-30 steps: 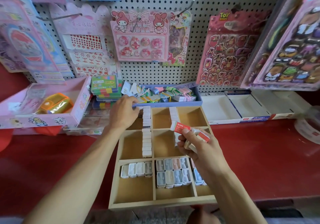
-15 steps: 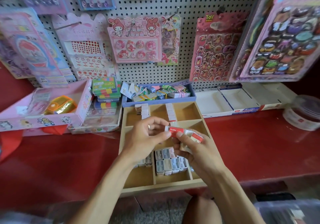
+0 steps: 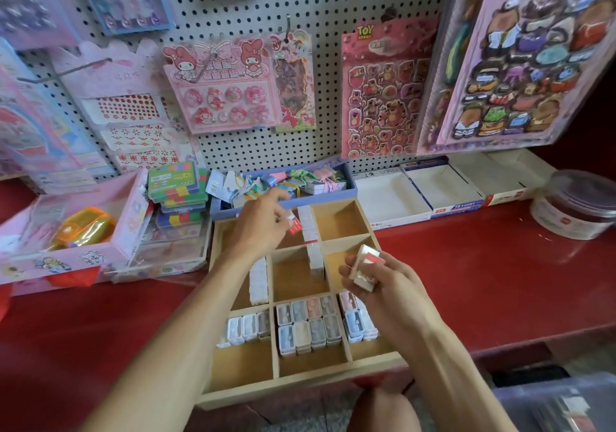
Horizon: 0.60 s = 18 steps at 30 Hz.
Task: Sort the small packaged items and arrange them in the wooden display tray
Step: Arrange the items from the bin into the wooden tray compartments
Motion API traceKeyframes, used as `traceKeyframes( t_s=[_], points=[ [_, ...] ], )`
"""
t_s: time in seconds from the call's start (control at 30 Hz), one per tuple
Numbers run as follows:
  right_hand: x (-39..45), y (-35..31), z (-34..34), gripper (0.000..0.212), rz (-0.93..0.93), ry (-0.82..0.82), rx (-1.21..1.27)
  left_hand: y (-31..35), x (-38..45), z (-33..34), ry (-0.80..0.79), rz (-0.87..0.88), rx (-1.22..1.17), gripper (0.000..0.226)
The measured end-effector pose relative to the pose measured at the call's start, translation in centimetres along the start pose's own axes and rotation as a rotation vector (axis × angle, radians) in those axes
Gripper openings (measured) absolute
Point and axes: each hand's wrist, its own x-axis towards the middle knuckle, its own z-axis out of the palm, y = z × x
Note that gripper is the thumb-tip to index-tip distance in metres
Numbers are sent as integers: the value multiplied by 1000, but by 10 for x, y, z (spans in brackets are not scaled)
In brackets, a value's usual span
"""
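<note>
Left grip [image 3: 263, 223] pinches one red-white eraser [image 3: 295, 225] over the wooden tray [image 3: 300, 388]; right grip [image 3: 376, 285] clasps several erasers [image 3: 365, 266].

Soft, even indoor light — wide-angle view with blurred, bent edges

The red counter [image 3: 483, 275] carries pale glare streaks on its right half, and shadows inside the wooden tray [image 3: 300, 386] are weak. The left hand [image 3: 258, 226] is smeared by motion; the right hand [image 3: 376, 285] is only a little sharper. Hanging sticker sheets [image 3: 520, 64] at the right edge bow outward and go soft — the pegboard [image 3: 333, 4] holes stay fairly crisp at centre.
</note>
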Motion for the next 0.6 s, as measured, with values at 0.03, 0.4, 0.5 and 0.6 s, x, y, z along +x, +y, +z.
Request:
traceKeyframes(
  t_s=[0.03, 0.4, 0.5, 0.6],
  points=[
    [3, 0, -3, 21, -12, -3, -22, -3, 11, 4, -10, -7, 61, 29],
    [19, -5, -18, 19, -113, -101, -87, -19, 55, 40, -18, -10, 293, 16],
    [18, -4, -19, 17, -135, -117, -150, -19, 58, 44, 23, 7, 306, 13],
    [17, -2, -18, 16, -142, -94, -153, -21, 57, 46, 67, 24, 335, 10]
  ],
)
